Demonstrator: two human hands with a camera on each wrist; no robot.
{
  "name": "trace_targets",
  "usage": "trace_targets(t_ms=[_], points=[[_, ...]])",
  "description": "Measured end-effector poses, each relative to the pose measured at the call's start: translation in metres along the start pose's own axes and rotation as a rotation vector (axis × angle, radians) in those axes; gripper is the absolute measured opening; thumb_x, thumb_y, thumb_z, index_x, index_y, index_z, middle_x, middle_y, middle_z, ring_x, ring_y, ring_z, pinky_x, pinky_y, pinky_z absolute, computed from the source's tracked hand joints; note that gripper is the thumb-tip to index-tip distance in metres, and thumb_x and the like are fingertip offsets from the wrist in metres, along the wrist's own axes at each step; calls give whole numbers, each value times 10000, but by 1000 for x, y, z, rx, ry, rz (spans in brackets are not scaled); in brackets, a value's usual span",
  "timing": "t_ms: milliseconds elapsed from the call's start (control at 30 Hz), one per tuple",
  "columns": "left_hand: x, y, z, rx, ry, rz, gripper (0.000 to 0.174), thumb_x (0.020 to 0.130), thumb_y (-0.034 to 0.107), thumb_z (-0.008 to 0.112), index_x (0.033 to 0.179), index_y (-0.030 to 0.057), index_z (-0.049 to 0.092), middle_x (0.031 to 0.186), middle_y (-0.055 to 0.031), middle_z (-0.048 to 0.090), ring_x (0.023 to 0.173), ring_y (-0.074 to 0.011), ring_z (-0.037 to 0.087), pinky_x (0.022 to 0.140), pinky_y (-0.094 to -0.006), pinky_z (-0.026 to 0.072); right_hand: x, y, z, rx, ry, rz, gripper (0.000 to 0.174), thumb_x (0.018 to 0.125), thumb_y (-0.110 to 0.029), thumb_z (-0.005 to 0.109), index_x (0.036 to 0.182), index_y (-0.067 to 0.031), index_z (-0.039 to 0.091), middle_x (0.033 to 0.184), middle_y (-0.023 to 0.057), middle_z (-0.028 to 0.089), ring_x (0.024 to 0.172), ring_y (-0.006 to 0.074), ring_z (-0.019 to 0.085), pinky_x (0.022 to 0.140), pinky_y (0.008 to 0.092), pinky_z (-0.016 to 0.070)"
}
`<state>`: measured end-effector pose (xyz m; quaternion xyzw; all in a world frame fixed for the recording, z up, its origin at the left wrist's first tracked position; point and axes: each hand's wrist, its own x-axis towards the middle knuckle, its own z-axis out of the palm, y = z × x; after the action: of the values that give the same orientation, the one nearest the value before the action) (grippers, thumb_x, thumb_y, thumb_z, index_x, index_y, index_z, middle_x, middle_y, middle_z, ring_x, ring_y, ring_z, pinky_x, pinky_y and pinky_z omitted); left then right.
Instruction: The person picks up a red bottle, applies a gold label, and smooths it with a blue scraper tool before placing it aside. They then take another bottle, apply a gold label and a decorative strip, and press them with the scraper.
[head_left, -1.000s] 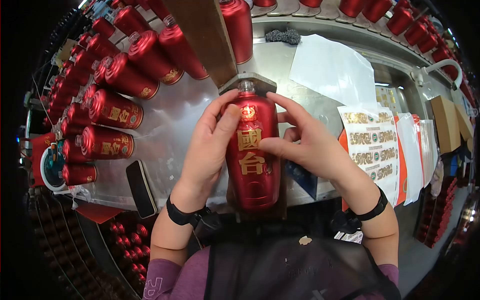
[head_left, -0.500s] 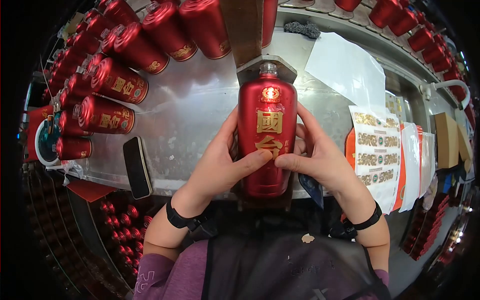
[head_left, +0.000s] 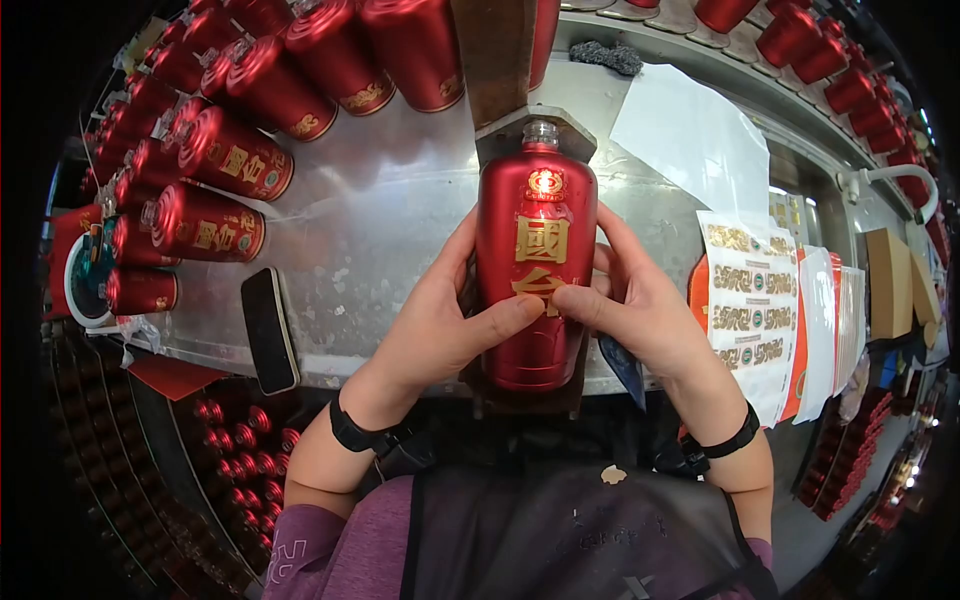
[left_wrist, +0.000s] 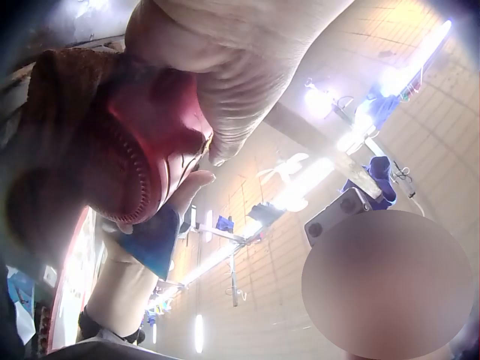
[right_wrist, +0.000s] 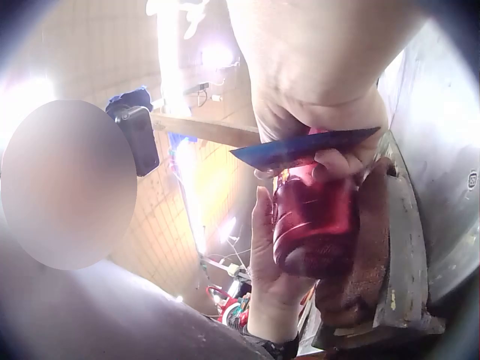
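Bottle (head_left: 530, 355) rests on stand (head_left: 500, 403), left hand (head_left: 425, 325) and right hand (head_left: 655, 320) curled round its sides, thumbs on front, likely for steadiness (blue piece (head_left: 622, 372) seemingly tucked in right fingers).

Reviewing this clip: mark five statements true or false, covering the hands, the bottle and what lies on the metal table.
1. The left hand and right hand both hold the red bottle with gold characters. True.
2. The black rectangular phone lies right of the bottle. False: it lies left of it.
3. White sheets printed with gold designs lie right of the bottle. True.
4. The dark, crinkled scouring pad is beside the phone. False: it is across the metal table, near a blank white sheet.
5. A flat blue piece is at the right hand. True.
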<state>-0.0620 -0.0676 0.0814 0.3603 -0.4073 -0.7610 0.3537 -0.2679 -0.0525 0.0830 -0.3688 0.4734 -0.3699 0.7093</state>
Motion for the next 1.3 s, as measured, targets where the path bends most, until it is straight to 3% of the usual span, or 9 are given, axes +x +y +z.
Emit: trace_targets(t_ms=[300,367,533,633,1067,1167,1300], points=[[1,-3,-6,-2,-19,5,819,897,98,699,1538,18,195,1415,-112,462,1283,-183,476,1083,-355,388,-2,-10,-5,82,0,90,840,904,-90,701,1556,-62,171,1256,140,590,795,36,562,724,191,460],[5,-2,-9,-143,22,-50,771,918,105,675,1532,16,217,1415,-114,464,1288,-184,471,1084,-356,387,-1,-10,-4,67,2,126,829,912,-100,696,1556,-63,174,1232,128,603,808,50,573,730,198,465],[3,-2,-5,-76,22,-16,727,934,128,667,1519,10,251,1398,-108,484,1262,-173,492,1062,-345,410,2,1,0,-106,5,-23,850,877,-174,753,1537,-56,230,1089,44,636,694,0,452,622,159,379],[3,-7,-3,-10,24,20,726,928,145,683,1509,7,271,1378,-104,503,1235,-165,513,1043,-336,428,2,-3,3,-91,9,-34,874,847,-170,782,1529,-54,249,1086,34,631,656,-13,390,596,150,346],[3,-3,-5,-5,19,14,764,887,133,722,1500,4,286,1337,-108,536,1208,-164,537,1026,-329,444,2,-6,2,-30,-20,11,900,814,-86,776,1537,-63,242,1119,32,632,651,-17,401,616,153,365],[3,1,-6,3,-3,11,846,850,136,755,1517,8,252,1345,-111,530,1224,-174,528,1042,-340,432,2,-8,-6,-91,-6,4,808,861,-95,732,1527,-65,277,1104,54,651,663,-11,450,630,159,396],[-1,-1,-8,89,-41,74,980,803,163,800,1540,6,174,1392,-137,483,1270,-204,494,1067,-359,408,25,-44,-57,-153,269,-21,433,1008,-270,565,1344,-1,531,1035,98,688,712,55,572,696,208,490]])
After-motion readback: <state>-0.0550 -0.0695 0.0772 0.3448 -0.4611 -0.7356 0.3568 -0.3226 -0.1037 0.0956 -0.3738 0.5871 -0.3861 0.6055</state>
